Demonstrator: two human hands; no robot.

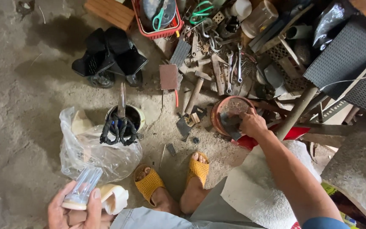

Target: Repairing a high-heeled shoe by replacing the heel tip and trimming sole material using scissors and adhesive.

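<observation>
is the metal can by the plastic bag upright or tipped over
Upright: the can stands on the ground with its round mouth facing up, and scissors stick up out of it.

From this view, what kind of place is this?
Probably a home workshop or shed: bare floor, loose wrenches, a hammer and a red basket of tools.

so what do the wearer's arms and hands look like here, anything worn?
Both hands are bare: no gloves, rings or watch visible. The right hand leads back along a bare forearm to a blue sleeve edge near the upper arm. The left hand shows only to the wrist area, with no sleeve in view.
</observation>
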